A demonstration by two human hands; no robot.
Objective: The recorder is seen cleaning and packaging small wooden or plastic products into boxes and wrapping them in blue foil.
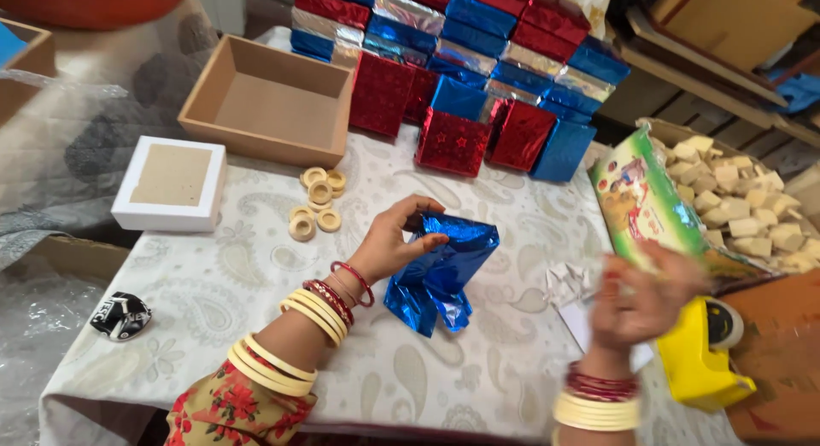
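My left hand (395, 239) grips the top edge of a shiny blue foil bag (440, 271), holding it half upright on the patterned tablecloth (256, 267). My right hand (645, 296) is blurred, raised to the right near a yellow tape dispenser (702, 354); whether it holds anything is unclear. Crumpled white paper (571, 284) lies between the bag and that hand. Both wrists wear cream and red bangles.
Stacked red, blue and silver foil boxes (478, 61) fill the back. An open brown cardboard box (272, 100), a white box (171, 183) and several cream rings (316, 202) sit left. A carton of beige blocks (743, 198) stands right, a black object (121, 314) at the front left.
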